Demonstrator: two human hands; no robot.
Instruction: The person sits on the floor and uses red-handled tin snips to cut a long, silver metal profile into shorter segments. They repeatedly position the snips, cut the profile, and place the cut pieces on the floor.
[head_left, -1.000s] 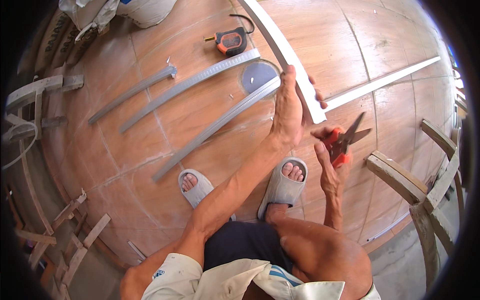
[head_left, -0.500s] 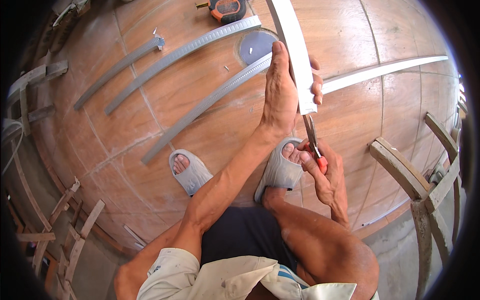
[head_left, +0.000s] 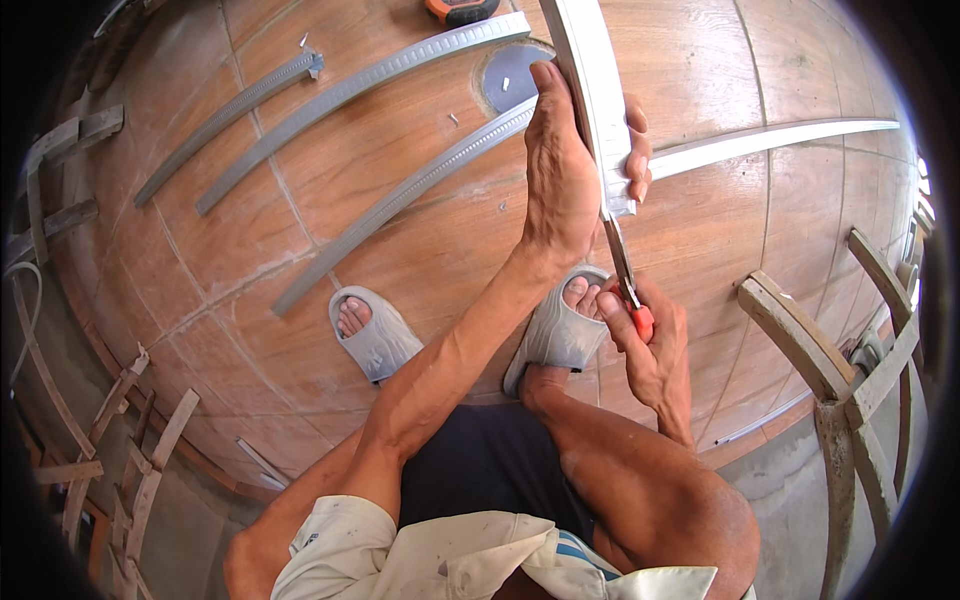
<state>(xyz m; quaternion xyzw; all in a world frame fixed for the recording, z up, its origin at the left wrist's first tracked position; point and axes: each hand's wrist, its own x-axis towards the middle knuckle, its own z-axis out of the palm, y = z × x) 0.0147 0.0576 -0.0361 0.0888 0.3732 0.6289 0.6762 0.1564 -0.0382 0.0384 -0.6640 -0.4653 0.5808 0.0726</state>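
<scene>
My left hand (head_left: 565, 190) grips a long white metal strip (head_left: 595, 90) held lengthwise away from me. My right hand (head_left: 655, 355) holds metal snips with red handles (head_left: 640, 318), their blades reaching up to the near end of the strip. Grey channel strips (head_left: 360, 235) lie on the tiled floor to the left, one across a round grey-blue disc (head_left: 510, 68). Another white strip (head_left: 750, 140) runs to the right behind the held one. A black and orange tape measure (head_left: 465, 8) sits at the top edge.
Wooden sawhorse-like frames (head_left: 800, 335) stand at the right, with more rough timber pieces (head_left: 165, 440) at the left. My sandaled feet (head_left: 370, 335) are on the wood-look tiles, beyond my bent legs. A thin pale rod (head_left: 760, 428) lies near the lower right floor edge.
The held strip and my left hand have moved higher in the picture. My right hand has turned the snips from spread and sideways to upright, with blades at the strip's end.
</scene>
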